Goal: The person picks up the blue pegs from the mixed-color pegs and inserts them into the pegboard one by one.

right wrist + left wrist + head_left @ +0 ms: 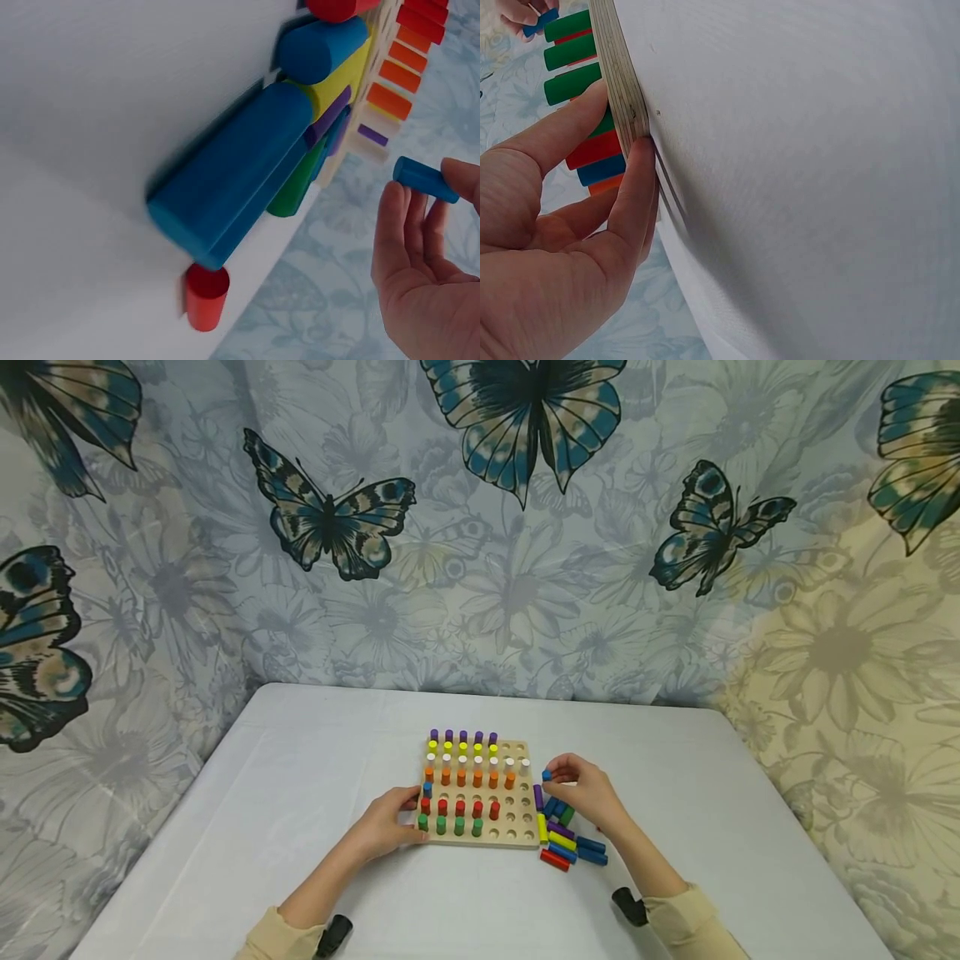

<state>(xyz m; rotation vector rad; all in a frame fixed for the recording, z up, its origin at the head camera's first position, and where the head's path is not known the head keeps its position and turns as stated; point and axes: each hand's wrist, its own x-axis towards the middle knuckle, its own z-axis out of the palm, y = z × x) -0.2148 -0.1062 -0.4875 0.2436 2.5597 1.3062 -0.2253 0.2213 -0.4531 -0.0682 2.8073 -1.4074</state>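
A wooden pegboard (517, 840) lies on the table with upright pegs in coloured rows: purple, yellow, white, orange, red and green. One blue peg (427, 790) stands at the left end of the row between orange and red. My left hand (381, 827) grips the board's near left corner, its thumb against the edge in the left wrist view. Just right of the board, my right hand (591, 791) pinches another blue peg (424, 180) between thumb and fingertips, raised above the table.
Loose pegs lie in a pile beside the board's right edge, among them a red peg (555, 860), a yellow peg (562, 841) and several blue ones. The white table (300, 760) meets a butterfly-patterned curtain (517, 635) at its far edge.
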